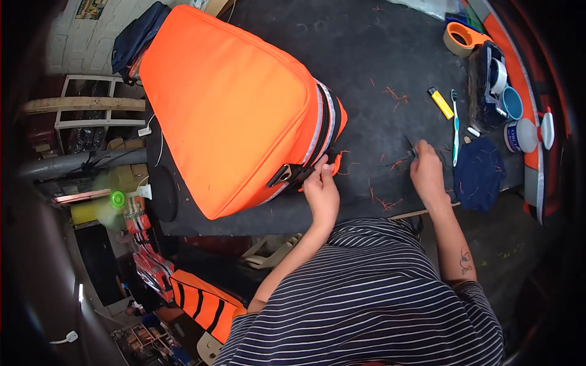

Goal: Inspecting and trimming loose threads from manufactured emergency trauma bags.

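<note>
A large bright orange bag (229,110) with grey reflective bands and black webbing lies on the dark table. My left hand (322,194) is closed at its near right corner, pinching the black webbing beside a small orange tab (337,163). Just left of those fingers sits a black buckle (281,175) on the bag's edge. Over to the right, my right hand (428,174) is low at the tabletop, its fingers closed round a small dark tool with a thin pointed tip (411,145). The fingers hide most of that tool.
Orange thread scraps (384,201) litter the dark table (366,36). Right of my right hand lie a yellow lighter (441,102), a toothbrush (455,128), a navy cloth (481,174), a white bottle (520,135) and a tape roll (459,40). An orange striped bag (204,302) stands below left.
</note>
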A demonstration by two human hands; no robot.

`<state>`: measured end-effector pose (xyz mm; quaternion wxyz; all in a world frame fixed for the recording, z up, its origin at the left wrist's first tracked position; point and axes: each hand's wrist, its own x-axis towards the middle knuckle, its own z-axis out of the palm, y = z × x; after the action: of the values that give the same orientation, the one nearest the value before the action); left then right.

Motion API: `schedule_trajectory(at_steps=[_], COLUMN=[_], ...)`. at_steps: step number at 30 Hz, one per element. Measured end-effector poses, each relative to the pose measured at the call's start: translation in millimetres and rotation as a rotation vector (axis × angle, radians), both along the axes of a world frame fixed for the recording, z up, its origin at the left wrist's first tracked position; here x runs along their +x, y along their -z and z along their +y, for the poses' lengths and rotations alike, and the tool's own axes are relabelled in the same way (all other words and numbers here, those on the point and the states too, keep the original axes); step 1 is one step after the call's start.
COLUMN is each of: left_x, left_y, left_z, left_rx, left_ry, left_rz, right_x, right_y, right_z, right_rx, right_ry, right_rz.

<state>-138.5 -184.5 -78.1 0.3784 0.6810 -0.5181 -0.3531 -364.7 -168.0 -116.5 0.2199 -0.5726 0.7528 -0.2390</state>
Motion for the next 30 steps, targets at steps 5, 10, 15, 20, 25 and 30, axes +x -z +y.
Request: schedule_trajectory(at_steps=[5, 10, 15, 20, 25, 30], left_x=[-5.3, -12.9, -19.8, -27.1, -30.9, -31.2], left_y=[22.2, 30.4, 19.4, 15.1, 18.9, 20.8], left_z=[-3.9, -18.7, -25.6, -26.3, -20.1, -12.3], left_rx=[0.04, 0.211, 0.28, 0.193, 0.075, 0.031], left_ry=[-0.178, -0.305, -0.4, -0.502, -0.492, -0.453], left_rz=[0.042, 0.218, 0.421, 0.439, 0.413, 0.39], right_x=[44.6, 97.3, 110.7, 100.7, 66.3, 45.1], right_y=[5.6, 11.8, 21.9, 14.2, -21.4, -59.8], right_z=[-29.5, -44.1, -45.7, -40.6, -43.5, -46.4], right_rx=[0.083, 0.116, 0.123, 0.096, -0.104, -0.139], right_ry=[0.225, -0.02, -0.017, -0.103, -0.249, -0.482], right_rz=[-1.252, -1.173, -1.272, -1.28, -0.745, -0.259])
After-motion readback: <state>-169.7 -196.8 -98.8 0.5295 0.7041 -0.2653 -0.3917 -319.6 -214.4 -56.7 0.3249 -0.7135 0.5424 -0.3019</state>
